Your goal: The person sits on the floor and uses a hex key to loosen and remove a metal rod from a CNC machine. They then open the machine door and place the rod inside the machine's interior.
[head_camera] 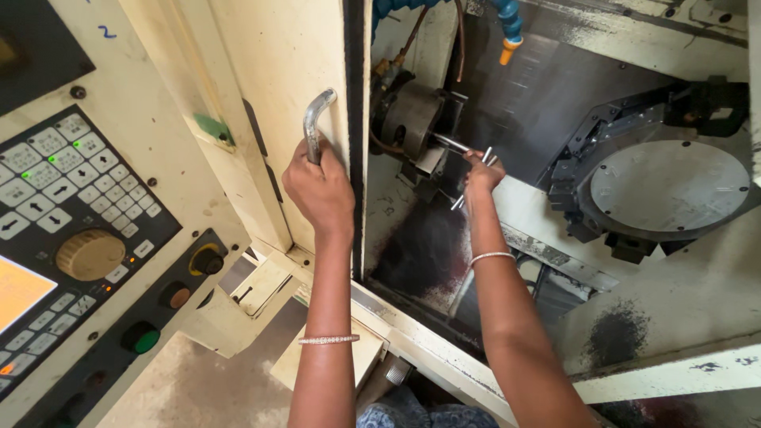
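Observation:
My left hand grips the curved metal door handle on the cream sliding door of a lathe machine. My right hand reaches inside the enclosure and holds a T-shaped metal chuck key whose shaft points into the dark round chuck. Both wrists wear thin bracelets.
A control panel with a keypad, a beige knob, and several round buttons fills the left. The round tool turret sits at right inside the machine. A blue coolant hose with an orange nozzle hangs above the chuck.

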